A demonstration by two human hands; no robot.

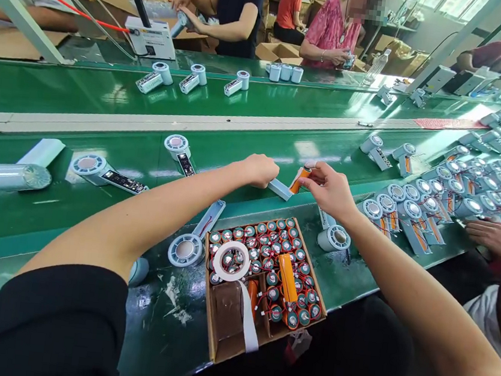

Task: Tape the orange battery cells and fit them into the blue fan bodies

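Orange and cylindrical, a battery cell (300,180) pinched by the right hand (329,188) leans near-upright by the near edge of the green belt (133,139), beside the free end of a pale-blue plastic handle (280,189) the left hand (261,171) grips.

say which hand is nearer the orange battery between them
Right. The right hand holds the orange battery in its grasp; the left hand is off to the left, apart from it.
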